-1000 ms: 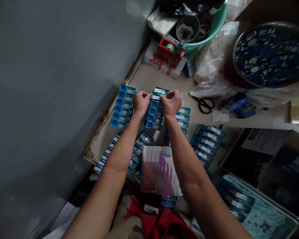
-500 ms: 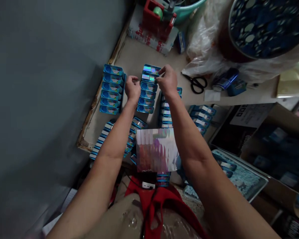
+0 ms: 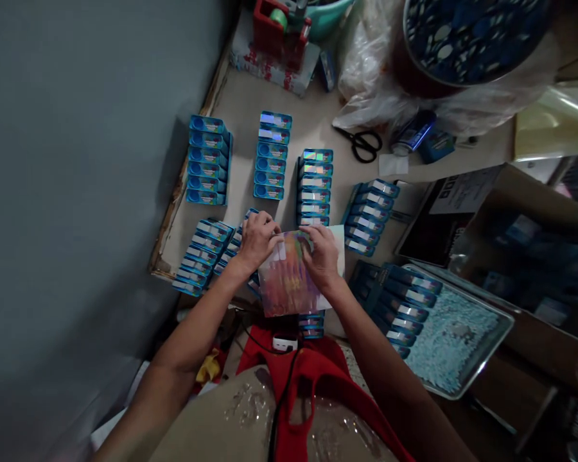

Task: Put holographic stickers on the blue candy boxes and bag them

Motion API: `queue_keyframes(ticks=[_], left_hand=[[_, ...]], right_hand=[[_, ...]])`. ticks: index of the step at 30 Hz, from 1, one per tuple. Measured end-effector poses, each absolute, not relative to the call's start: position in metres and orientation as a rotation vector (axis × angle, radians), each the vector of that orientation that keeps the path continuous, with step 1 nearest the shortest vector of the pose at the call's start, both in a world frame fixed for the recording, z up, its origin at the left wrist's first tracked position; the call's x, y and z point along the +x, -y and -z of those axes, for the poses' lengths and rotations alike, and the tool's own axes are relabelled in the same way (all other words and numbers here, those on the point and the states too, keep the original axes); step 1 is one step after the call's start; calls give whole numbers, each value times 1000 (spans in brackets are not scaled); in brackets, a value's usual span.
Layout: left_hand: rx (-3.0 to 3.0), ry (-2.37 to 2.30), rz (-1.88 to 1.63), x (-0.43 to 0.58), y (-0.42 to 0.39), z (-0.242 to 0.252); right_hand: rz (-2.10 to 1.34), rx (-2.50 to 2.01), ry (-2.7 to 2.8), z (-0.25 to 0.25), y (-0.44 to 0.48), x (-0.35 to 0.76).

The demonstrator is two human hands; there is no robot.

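Both my hands rest on a shiny holographic sticker sheet (image 3: 289, 285) lying at the near edge of the table. My left hand (image 3: 256, 239) has its fingers curled on the sheet's top left corner. My right hand (image 3: 322, 253) pinches at the sheet's upper middle; what it pinches is too small to name. Beyond the sheet stand several rows of small blue boxes (image 3: 270, 154), some topped with holographic strips (image 3: 316, 156). More blue boxes (image 3: 202, 255) lie left of my left hand.
Black scissors (image 3: 363, 144) lie at the back right. A red tape dispenser (image 3: 275, 22) stands at the far edge. A metal tray (image 3: 462, 340) with blue boxes sits at the right. A cardboard box (image 3: 505, 212) lies beyond it. A grey wall (image 3: 77, 160) borders the left.
Both hands have pulled back from the far middle row of boxes to the sticker sheet near me. The top boxes of that row now show holographic strips.
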State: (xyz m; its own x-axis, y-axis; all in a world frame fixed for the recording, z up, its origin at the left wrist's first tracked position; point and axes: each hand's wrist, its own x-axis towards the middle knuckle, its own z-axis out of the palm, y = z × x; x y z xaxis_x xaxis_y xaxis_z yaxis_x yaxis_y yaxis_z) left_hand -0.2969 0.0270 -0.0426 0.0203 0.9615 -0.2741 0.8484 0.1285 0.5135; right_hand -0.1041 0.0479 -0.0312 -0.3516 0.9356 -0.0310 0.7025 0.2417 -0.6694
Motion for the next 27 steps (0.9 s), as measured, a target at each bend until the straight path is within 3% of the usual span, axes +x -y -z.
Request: queue_keyframes(ticks=[8, 16, 23, 27], left_hand=[[1266, -1847, -400, -290, -23, 32], [1035, -1927, -536, -298, -21, 48], [1277, -2023, -553, -295, -15, 48], [1031, -2031, -933, -292, -17, 43]], right_hand=[[-632, -1476, 2541, 44, -29, -116], [-788, -1300, 2698, 34, -4, -95], [-1022, -1519, 2088, -33, -2, -98], [-1423, -1557, 1373, -57, -40, -126]])
